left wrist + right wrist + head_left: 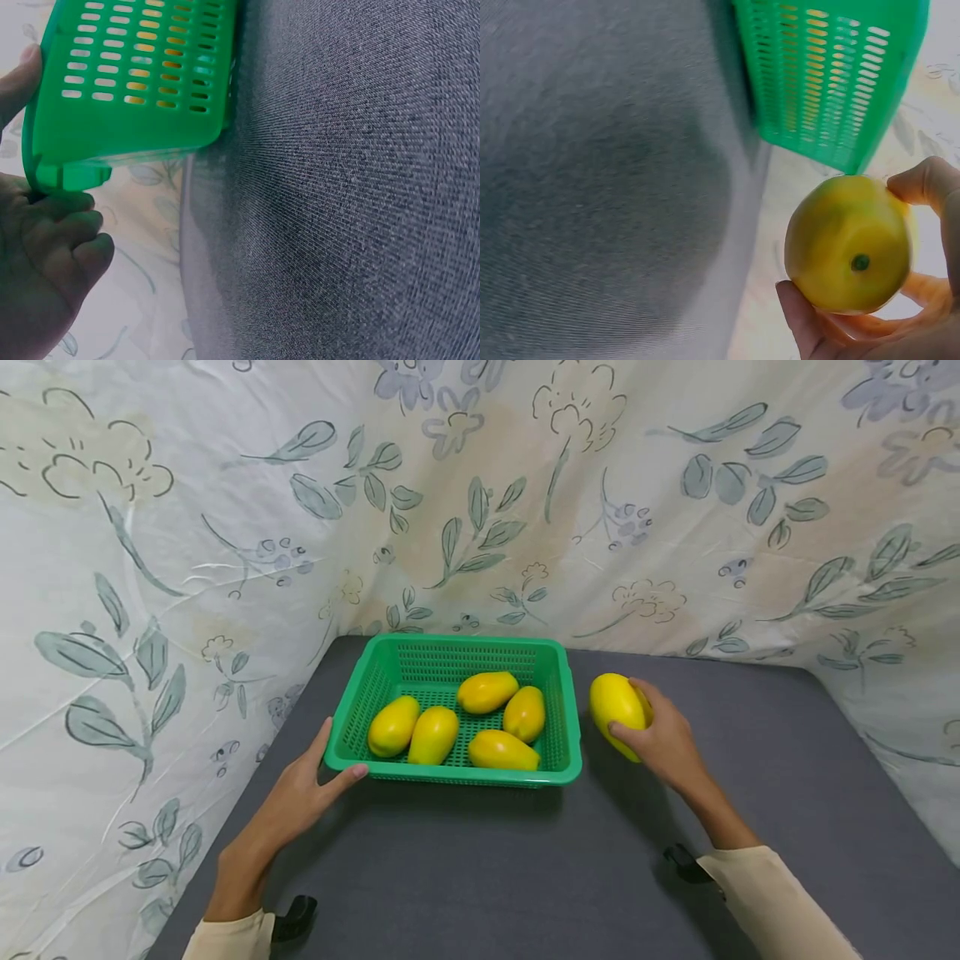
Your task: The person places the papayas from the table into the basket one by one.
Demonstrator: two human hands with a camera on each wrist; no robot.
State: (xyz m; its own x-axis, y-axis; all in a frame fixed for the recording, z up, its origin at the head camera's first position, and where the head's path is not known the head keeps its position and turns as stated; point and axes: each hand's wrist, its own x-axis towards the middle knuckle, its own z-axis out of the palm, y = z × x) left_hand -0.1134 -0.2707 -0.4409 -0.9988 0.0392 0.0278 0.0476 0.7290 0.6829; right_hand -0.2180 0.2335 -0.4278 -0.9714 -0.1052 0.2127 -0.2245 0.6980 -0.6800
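Note:
A green perforated plastic basket (457, 772) sits on the dark table, holding several yellow papayas (433, 735). My left hand (300, 797) grips its near left corner, thumb on the front rim. In the left wrist view, the fingers (79, 229) of that hand curl beneath the rim. Just right of the basket, my right hand (663, 735) holds another yellow papaya (613, 706) between thumb and fingers, raised over the table. The right wrist view shows one end of this held papaya (840, 240), with a small green spot.
The dark grey cloth-covered table (480, 868) extends in front of the basket and off to the right. Behind and along the sides hangs a floral curtain (480, 485). Dark straps (296, 918) show at both sleeve cuffs.

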